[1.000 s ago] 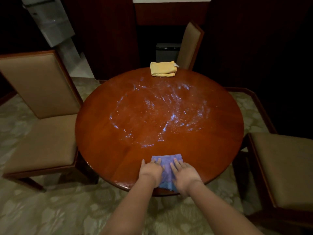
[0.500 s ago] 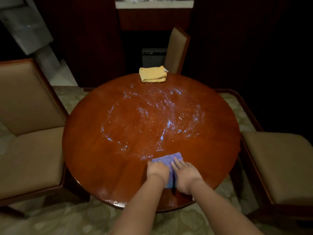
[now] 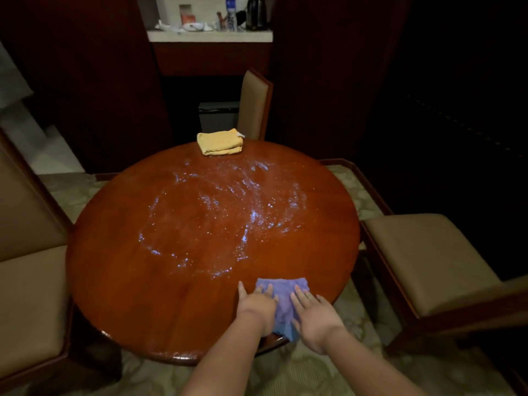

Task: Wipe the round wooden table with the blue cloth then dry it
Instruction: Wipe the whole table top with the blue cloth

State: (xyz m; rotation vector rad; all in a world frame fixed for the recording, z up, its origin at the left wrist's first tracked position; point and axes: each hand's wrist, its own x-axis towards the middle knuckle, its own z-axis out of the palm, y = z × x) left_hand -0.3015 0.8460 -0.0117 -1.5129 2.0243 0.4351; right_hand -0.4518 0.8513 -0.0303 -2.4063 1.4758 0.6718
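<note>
At the table's near edge, the left hand [image 3: 257, 305] and right hand [image 3: 314, 312] now press flat, fingers spread, on the blue cloth [image 3: 281, 302], which has slid rightward along the rim; wiping continues. Beyond, the round wooden table [image 3: 120, 267] glistens wet mid-top. A folded yellow towel [image 3: 220, 142] waits at the far edge.

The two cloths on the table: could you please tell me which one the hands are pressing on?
The blue cloth at the near edge, with the left hand and right hand flat on it. The folded yellow cloth lies untouched at the far edge.
</note>
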